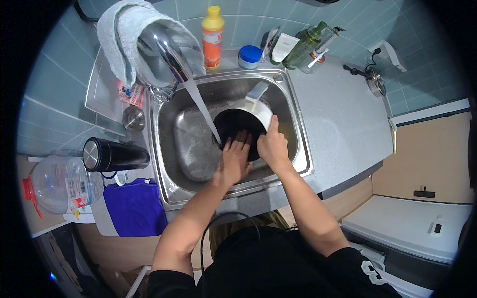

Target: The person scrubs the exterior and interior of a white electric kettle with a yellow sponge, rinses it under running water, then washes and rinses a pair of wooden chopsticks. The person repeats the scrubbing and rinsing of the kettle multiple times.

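A pot with a white outside and a black inside [238, 118] sits tilted in the stainless steel sink [182, 149], its mouth turned towards me. Its light grey handle [258, 91] points to the back of the sink. My right hand [274, 145] grips the pot's right rim, thumb along the outside. Inside the mouth lies my left hand [236, 154], fingers spread and palm down against the dark interior; what is under the palm is hidden. From the chrome faucet [173, 56], a stream of water [201, 108] runs down to the pot's left edge.
A pale towel [119, 41] drapes around the faucet. Behind the sink stand an orange bottle [212, 41], a blue-lidded jar [249, 56] and a green pump bottle [306, 44]. To the left are a black thermos [115, 154], a large plastic jug [59, 184] and a purple cloth [136, 210].
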The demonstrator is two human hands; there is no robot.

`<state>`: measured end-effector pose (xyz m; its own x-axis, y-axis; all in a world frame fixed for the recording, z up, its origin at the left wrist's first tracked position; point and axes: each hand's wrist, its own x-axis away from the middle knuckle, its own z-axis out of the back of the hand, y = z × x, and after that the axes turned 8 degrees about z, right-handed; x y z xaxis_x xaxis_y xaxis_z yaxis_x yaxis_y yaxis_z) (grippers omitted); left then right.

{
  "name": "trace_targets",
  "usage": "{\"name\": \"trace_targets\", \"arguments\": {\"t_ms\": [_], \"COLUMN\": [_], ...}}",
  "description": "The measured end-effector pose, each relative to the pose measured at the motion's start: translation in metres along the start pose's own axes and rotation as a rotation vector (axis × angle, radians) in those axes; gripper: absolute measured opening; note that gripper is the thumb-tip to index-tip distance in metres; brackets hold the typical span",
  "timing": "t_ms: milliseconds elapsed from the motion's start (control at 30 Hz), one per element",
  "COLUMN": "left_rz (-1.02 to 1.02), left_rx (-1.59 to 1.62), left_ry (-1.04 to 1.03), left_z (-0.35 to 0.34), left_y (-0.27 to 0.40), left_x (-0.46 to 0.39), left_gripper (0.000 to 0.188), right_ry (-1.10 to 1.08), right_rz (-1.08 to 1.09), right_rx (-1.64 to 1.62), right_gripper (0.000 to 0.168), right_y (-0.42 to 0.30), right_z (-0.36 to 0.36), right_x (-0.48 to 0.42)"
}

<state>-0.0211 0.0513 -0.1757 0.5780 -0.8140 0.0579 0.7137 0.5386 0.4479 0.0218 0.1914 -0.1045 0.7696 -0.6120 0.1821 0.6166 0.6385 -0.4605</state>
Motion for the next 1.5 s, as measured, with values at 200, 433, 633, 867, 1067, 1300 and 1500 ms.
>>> {"name": "trace_targets", "arguments": {"t_ms": [200,433,633,867,1067,1300,1500], "left_rz": [-0.140,0.128,0.346,-0.165,-0.481,-0.422,-0.258], "left_rx": [-0.544,-0.785,0.508,-0.595,-0.555,-0.383,-0.007], "left_ry": [-0.296,-0.171,-0.369,0.046,0.072,0.051,0.068], "left_z": [0.011,0.026,0.039,0.009,0.020,0.011,-0.003], "left_y": [-0.069,-0.052,0.004,-0.103,-0.109,-0.068,-0.020], "left_x": [-0.001,0.001,-0.003,-0.008,-0.015,0.006,0.012], "left_gripper": [0.065,0.059,0.056,0.041,0.025,0.021,0.031], "right_ry": [-0.233,-0.292,0.027,-0.470,-0.431,0.079,0.094], "right_rz": [0.002,-0.096,0.148,-0.037,0.012,0.050,-0.199], "right_rx": [-0.021,-0.309,0.064,0.014,0.114,-0.278,-0.658], "right_gripper": [0.045,0.037,0.054,0.055,0.050,0.099,0.081], "right_y": [0.007,-0.034,-0.020,-0.058,-0.045,0.001,0.022], "right_z": [-0.006,0.017,-0.019,0.042,0.056,-0.017,-0.083], "right_x": [-0.017,-0.022,-0.033,-0.036,-0.047,0.036,0.036]}}
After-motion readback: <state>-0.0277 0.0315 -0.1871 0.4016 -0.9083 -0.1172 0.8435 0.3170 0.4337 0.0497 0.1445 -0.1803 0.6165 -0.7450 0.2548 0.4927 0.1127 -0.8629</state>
